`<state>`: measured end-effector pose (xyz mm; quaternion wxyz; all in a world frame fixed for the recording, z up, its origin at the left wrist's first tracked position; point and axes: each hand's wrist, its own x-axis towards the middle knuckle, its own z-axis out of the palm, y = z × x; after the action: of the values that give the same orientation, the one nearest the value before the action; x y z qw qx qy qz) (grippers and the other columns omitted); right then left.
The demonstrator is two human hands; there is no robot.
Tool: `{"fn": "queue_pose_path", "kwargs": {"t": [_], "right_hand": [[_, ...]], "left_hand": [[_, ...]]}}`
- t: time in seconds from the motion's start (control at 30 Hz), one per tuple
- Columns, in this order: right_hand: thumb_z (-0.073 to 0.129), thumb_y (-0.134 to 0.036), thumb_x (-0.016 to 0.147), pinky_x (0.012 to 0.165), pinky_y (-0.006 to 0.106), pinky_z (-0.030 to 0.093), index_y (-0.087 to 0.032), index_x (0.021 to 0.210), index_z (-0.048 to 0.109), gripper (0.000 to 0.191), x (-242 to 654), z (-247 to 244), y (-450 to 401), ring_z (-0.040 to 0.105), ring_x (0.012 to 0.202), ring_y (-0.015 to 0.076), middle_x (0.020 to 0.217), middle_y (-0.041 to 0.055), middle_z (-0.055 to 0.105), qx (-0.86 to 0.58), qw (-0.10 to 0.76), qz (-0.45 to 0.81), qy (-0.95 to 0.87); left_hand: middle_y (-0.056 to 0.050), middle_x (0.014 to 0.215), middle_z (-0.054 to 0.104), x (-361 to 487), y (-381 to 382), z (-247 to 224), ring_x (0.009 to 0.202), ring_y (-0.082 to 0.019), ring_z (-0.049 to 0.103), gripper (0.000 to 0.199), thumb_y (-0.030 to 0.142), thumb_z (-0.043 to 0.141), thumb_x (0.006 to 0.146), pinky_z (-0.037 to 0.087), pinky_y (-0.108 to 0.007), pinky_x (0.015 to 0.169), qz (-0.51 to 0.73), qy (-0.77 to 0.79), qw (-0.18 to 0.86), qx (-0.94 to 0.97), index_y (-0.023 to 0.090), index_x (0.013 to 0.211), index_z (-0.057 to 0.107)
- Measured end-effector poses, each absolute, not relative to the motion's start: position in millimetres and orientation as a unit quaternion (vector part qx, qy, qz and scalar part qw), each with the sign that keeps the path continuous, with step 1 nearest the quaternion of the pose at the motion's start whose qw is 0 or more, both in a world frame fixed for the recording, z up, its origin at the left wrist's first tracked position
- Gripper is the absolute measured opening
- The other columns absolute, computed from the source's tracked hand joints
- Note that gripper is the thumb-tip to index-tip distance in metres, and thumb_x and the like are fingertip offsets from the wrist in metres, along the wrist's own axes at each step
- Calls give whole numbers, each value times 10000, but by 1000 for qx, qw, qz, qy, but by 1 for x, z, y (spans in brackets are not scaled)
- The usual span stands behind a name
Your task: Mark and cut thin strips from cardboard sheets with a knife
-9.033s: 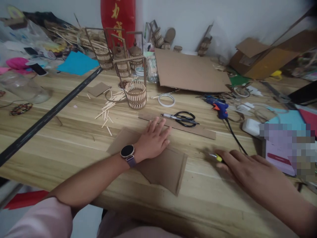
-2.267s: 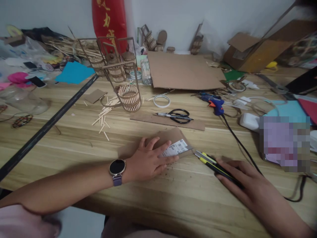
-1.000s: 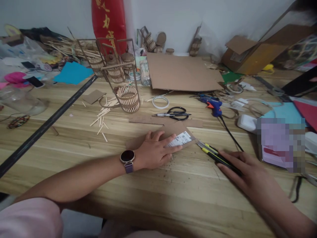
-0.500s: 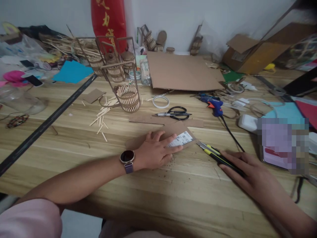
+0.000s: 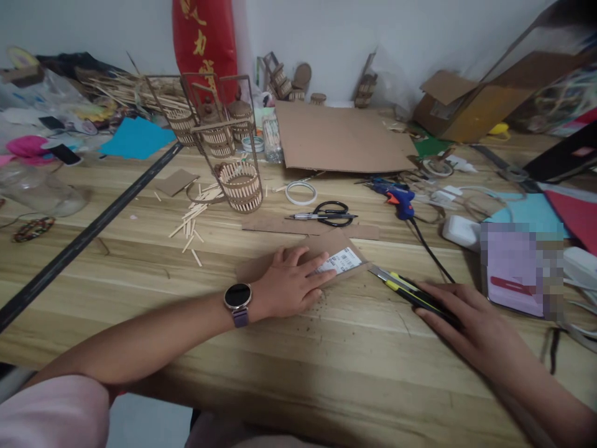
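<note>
My left hand (image 5: 293,281) lies with fingers spread on a small piece of cardboard (image 5: 333,241), partly over its white label (image 5: 344,259). A round watch is on that wrist. My right hand (image 5: 461,317) is wrapped round a black and yellow utility knife (image 5: 410,291). The knife's blade tip is at the right corner of the cardboard. Just behind the piece lie a cardboard strip (image 5: 270,224), black-handled scissors (image 5: 336,214) and a pen (image 5: 303,216).
Small slatted baskets (image 5: 240,190) with tall handles stand at the back left, beside loose sticks (image 5: 189,218). A large cardboard sheet (image 5: 345,137) lies behind. To the right are a blue glue gun (image 5: 402,200), a white adapter (image 5: 461,232) and a phone (image 5: 513,274).
The view has shifted slightly. My left hand stays pressed on the cardboard, and the knife in my right hand remains at its corner with hardly any movement.
</note>
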<state>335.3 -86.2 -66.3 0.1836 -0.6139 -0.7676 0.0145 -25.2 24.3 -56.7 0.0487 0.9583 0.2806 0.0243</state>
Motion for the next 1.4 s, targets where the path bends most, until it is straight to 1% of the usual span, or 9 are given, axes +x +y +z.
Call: {"fn": "queue_pose_path", "kwargs": {"t": [0.1,0.17,0.27,0.37,0.63,0.83,1.03,1.2,1.4], "right_hand": [[513,-555,981,817,465,612,-243,1324,655,485,339,-64,-96,721,949,312,1072,116,691,-651,180,-4,-738],[511,-577,978,781,465,610,-242,1352,630,516,339,-60,-101,716,905,307,1066,115,667,-669,179,-10,-721],[509,-586,983,805,466,610,-241,1367,603,524,334,-55,-102,713,915,299,1072,114,648,-667,178,3,-723],[501,-562,994,850,460,613,-227,1319,612,479,329,-54,-96,717,958,294,1065,116,648,-644,187,16,-742],[582,-395,982,936,426,599,-305,1295,600,326,328,-53,-93,729,1055,294,1172,103,726,-607,197,52,-768],[546,-367,1016,804,322,616,-288,1277,623,284,329,-34,-94,759,973,239,1162,83,759,-560,140,45,-815],[431,-369,1070,587,264,580,-245,1291,685,359,327,2,-74,747,727,178,1021,77,770,-438,67,-54,-895],[419,-251,1058,592,286,557,-326,1404,647,422,328,16,-61,724,728,175,1046,46,765,-406,-7,-82,-910],[392,-46,928,629,324,526,-411,1470,574,678,325,17,-50,698,741,182,1029,19,753,-391,-38,-101,-914]], "left_hand": [[-99,1611,463,-27,19,-50,1333,-365,437,442,361,407,1085,396,-635,1069,34,260,15,965,234,1492,524],[-132,1495,562,-25,12,-43,1242,-331,507,365,285,413,1079,447,-555,1030,25,250,0,968,158,1366,600],[-131,1164,682,-21,-1,-34,1029,-273,592,237,135,438,1039,515,-416,843,-19,230,-4,973,121,1118,661],[-111,1032,678,-19,-13,-30,917,-246,609,215,77,453,1019,503,-360,708,-47,185,-17,982,118,1083,654],[-135,1170,685,-22,-23,-33,935,-244,626,227,89,451,1032,509,-357,674,-44,159,-50,985,106,1123,658],[-147,1130,693,-23,-22,-35,950,-241,629,231,79,449,1034,508,-347,684,-45,160,-46,985,108,1129,658],[-145,1167,687,-22,-23,-36,973,-244,626,236,80,450,1036,506,-353,698,-51,169,-50,983,109,1139,660],[-132,1158,690,-22,-23,-38,989,-247,625,230,89,459,1042,512,-357,710,-46,178,-37,982,106,1158,657],[-125,1167,682,-23,-21,-35,990,-244,616,226,89,456,1044,521,-365,729,-52,186,-21,981,115,1169,643]]}}
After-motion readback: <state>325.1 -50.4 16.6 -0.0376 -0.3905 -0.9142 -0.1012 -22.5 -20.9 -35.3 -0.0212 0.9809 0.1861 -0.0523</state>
